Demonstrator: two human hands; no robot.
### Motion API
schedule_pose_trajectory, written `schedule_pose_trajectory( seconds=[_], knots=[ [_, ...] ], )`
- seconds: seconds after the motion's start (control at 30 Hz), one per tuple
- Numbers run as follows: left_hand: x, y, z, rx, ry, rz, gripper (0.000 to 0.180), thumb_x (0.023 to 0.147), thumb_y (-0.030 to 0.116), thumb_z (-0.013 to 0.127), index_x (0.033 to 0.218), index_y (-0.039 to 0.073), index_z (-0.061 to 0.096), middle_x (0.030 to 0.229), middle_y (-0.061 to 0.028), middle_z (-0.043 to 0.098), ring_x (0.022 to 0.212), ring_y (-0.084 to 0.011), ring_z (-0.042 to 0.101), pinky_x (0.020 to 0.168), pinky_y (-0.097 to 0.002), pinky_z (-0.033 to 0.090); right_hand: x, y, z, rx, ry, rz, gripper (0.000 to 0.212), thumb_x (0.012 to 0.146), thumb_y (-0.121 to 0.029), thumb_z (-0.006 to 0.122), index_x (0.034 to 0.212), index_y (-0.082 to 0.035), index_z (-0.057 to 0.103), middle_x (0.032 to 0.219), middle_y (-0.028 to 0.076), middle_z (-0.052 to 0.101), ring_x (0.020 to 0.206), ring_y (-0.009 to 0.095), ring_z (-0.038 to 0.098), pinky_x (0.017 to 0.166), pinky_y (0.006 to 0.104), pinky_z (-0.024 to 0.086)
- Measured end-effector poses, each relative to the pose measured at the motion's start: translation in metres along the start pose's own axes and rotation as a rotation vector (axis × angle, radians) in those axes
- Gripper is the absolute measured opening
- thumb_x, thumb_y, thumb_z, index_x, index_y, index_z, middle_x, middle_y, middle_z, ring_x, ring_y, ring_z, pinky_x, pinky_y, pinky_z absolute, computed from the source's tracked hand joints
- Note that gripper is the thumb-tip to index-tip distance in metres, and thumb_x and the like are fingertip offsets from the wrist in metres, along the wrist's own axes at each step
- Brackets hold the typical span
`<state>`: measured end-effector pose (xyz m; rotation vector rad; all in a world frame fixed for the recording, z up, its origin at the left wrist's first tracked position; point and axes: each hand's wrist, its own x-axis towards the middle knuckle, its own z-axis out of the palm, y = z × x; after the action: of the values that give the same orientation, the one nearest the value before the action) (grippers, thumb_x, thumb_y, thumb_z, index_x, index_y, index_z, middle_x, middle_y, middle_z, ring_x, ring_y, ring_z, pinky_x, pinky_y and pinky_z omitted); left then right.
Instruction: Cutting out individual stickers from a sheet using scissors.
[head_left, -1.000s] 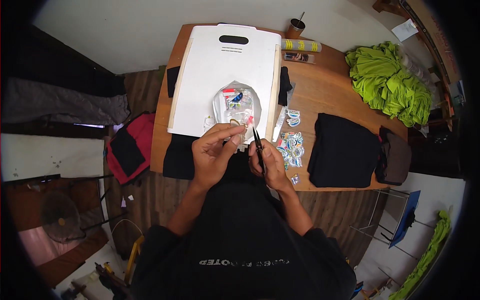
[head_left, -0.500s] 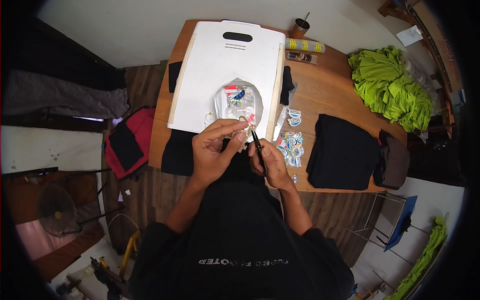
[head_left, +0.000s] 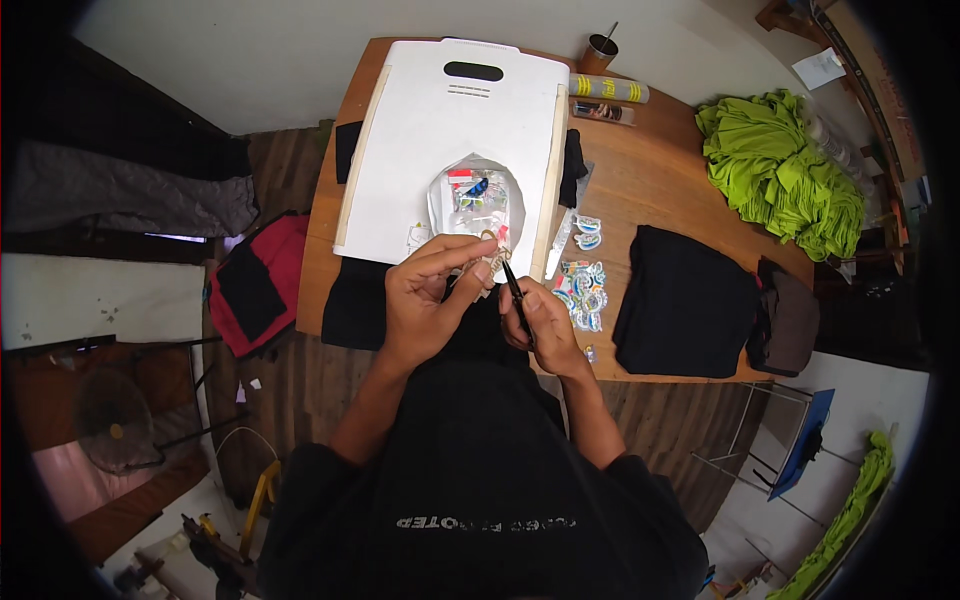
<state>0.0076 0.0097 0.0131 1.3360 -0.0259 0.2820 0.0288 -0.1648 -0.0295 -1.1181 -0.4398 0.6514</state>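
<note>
My left hand (head_left: pixel 432 302) pinches a gold-coloured key ring (head_left: pixel 488 236) with a short chain between thumb and forefinger. Small pieces under its fingers are partly hidden. Beside it, my right hand (head_left: pixel 546 322) grips slim black pliers (head_left: pixel 515 288), their pointed tip up against the chain. Both hands are over the near edge of a white board (head_left: pixel 400 160) with a handle slot. Just beyond them, a white rounded tray (head_left: pixel 515 200) on the board holds clear packets (head_left: pixel 478 195) with colourful pieces. Several printed charms (head_left: pixel 585 295) lie to the right of my right hand.
On the wooden table (head_left: pixel 650 170) are folded black cloth (head_left: pixel 685 305), a lime-green fabric pile (head_left: pixel 780 170), a patterned roll (head_left: pixel 610 90) and a brown cup with a straw (head_left: pixel 598 55). A red and black bag (head_left: pixel 262 285) stands left of the table.
Both hands stay almost in place. The key ring and chain have shifted slightly at my fingertips, and the pliers' tip stays beside them.
</note>
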Motion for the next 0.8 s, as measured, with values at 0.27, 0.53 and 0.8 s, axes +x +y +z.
schedule_pose_trajectory(
  seconds=[0.27, 0.53, 0.8],
  knots=[
    [-0.0007, 0.0007, -0.0023, 0.014, -0.077, -0.053, 0.026, 0.09, -0.006, 0.06, 0.115, -0.006, 0.064, 0.112, -0.0153, 0.062, 0.086, -0.0124, 0.064, 0.074, -0.0221, 0.054, -0.0003, -0.0005, -0.0005, 0.056, -0.033, -0.064, 0.041, 0.105, -0.039, 0.034, 0.101, -0.001, 0.051, 0.058, -0.002, 0.036, 0.049, 0.006, 0.03, 0.047, 0.0221, 0.026],
    [-0.0006, -0.0003, -0.0026, 0.003, -0.013, -0.031, 0.025, 0.09, -0.004, 0.061, 0.115, -0.006, 0.064, 0.112, -0.0153, 0.063, 0.086, -0.0126, 0.064, 0.074, -0.0223, 0.055, 0.0007, 0.0004, -0.0002, 0.022, -0.004, -0.01, 0.036, 0.105, -0.034, 0.035, 0.098, -0.002, 0.048, 0.056, -0.003, 0.035, 0.047, 0.006, 0.029, 0.044, 0.0217, 0.025],
    [0.0003, -0.0009, -0.0035, -0.002, -0.013, -0.039, 0.025, 0.09, -0.005, 0.061, 0.114, -0.007, 0.064, 0.111, -0.0152, 0.063, 0.087, -0.0126, 0.064, 0.073, -0.0222, 0.055, 0.0016, 0.0011, -0.0007, -0.016, 0.004, -0.022, 0.037, 0.105, -0.036, 0.035, 0.098, -0.002, 0.048, 0.056, -0.003, 0.034, 0.046, 0.005, 0.028, 0.044, 0.0219, 0.024]
  ],
)
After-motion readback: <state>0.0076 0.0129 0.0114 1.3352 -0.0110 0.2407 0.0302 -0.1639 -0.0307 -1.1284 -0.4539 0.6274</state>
